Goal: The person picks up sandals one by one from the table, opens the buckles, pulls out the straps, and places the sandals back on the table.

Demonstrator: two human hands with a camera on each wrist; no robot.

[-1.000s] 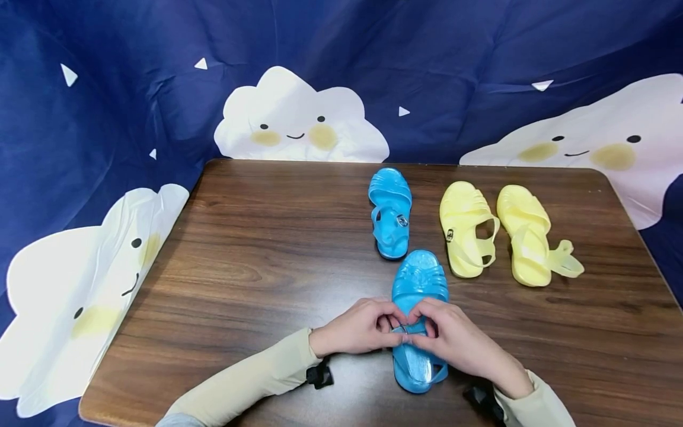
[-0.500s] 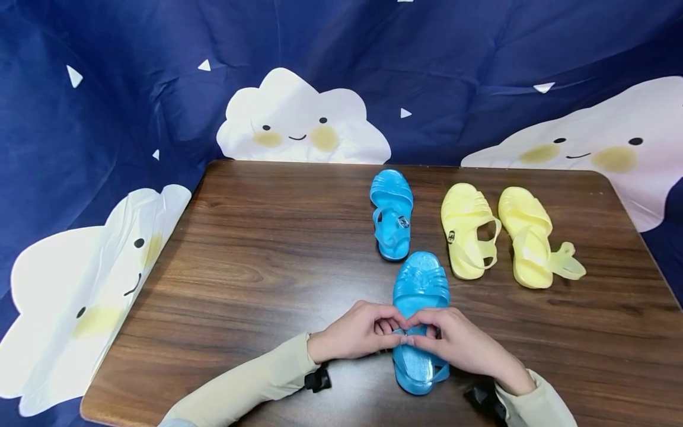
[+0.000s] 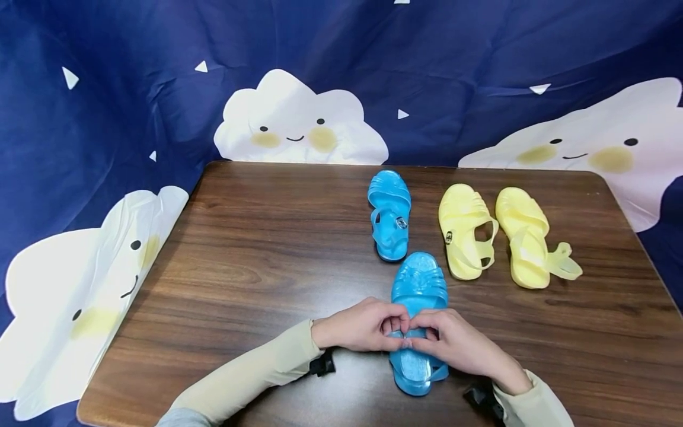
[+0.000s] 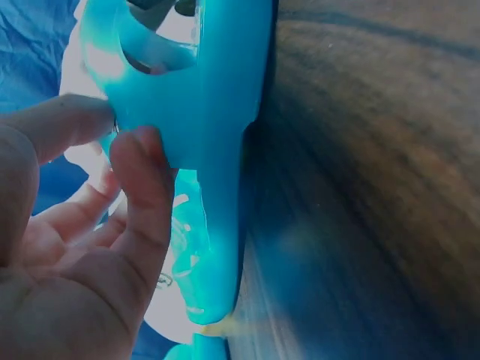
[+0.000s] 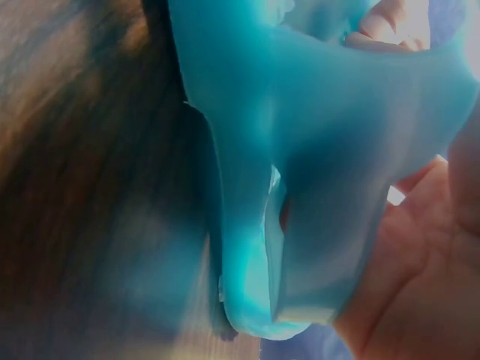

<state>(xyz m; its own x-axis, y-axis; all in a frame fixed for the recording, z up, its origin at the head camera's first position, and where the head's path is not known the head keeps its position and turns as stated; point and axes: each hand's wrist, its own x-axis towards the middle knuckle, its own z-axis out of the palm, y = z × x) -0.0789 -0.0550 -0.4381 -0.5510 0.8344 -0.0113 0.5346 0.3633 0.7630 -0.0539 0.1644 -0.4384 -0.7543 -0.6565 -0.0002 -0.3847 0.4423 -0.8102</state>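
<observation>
A blue jelly sandal (image 3: 419,276) lies on the table, toe pointing away from me. Over its ankle strap (image 5: 337,165) both hands meet, fingertips and thumbs nearly touching. From the left, my left hand (image 3: 363,325) pinches the strap's buckle end between thumb and index finger; the left wrist view shows those fingertips at the upper edge of the blue side piece (image 4: 161,97). My right hand (image 3: 459,341) comes in from the other side and pinches the strap at the same spot. The buckle itself is mostly hidden by the fingers.
A second blue sandal (image 3: 389,187), its strap crossing over and a buckle at its side, lies just beyond the toe. To the right are two yellow sandals: one (image 3: 464,201) with its strap looped, the other (image 3: 520,204) with a strap splayed out. Dark blue cloth (image 3: 427,53) hangs behind the table.
Fingers of both hands have drawn in closer over the strap, covering the buckle pin that showed earlier. The sandals keep their places.
</observation>
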